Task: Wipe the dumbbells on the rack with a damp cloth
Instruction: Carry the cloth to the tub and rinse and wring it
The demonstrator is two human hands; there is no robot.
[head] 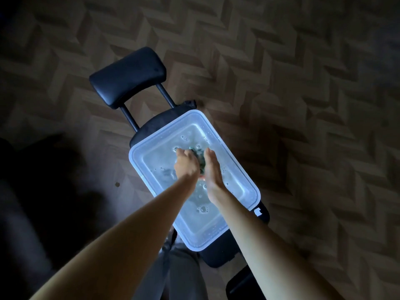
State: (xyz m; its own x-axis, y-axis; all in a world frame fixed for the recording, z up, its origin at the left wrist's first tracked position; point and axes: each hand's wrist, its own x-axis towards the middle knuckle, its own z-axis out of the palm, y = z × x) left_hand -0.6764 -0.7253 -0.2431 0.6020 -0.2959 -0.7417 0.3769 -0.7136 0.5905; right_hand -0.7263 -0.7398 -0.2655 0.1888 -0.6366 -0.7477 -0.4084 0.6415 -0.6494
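Dim room, herringbone wood floor (303, 83) filling the frame, deep shadow pooled along the left edge. Nearest, at bottom centre, a grey trouser leg (184, 273); just right of it a separate black pad (240, 282), partly cut off by the right forearm. Above these, the near end of a black padded surface (218, 256), running diagonally up and to the left, with a small white mark (257, 211) on its right edge. Resting on that surface, a clear plastic tub (238, 169), brightly lit, holding water with clusters of bubbles (202, 210). Two bare forearms reaching in from the lower corners and meeting over the middle of the tub. Hands close together at centre frame, clamped on one thing between them: left hand (186, 163) with fingers curled, gripping a dark green cloth (201, 158); right hand (213, 169) with fingers straight, palm pressed flat against the cloth's other side. Cloth bunched and mostly hidden between the two, down in the tub; whether fully under the water, cannot tell. Beyond the tub's far rim, two dark metal posts (129, 118) rising toward the upper left, carrying a black padded rest (127, 76). On the floor left of the tub, a small dark spot (117, 184).
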